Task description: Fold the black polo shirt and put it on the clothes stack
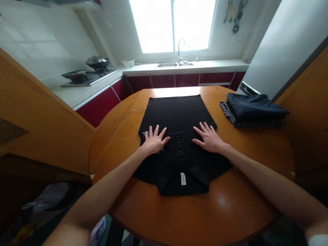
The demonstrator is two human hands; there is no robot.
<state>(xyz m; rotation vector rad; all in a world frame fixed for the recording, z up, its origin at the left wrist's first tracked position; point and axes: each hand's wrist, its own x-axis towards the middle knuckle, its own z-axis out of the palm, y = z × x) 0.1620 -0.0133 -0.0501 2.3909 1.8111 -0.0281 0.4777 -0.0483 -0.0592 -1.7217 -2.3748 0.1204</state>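
A black polo shirt lies flat on a round wooden table, collar and white label towards me, buttons down the middle. My left hand rests flat on the shirt's left side, fingers spread. On the right side, my right hand lies flat with fingers spread too. Both palms press on the cloth on either side of the button placket. Neither hand holds anything.
A stack of folded dark clothes sits at the table's right. Behind are a counter with a sink and tap, a stove with a wok, and a bright window. Wooden panels flank the table.
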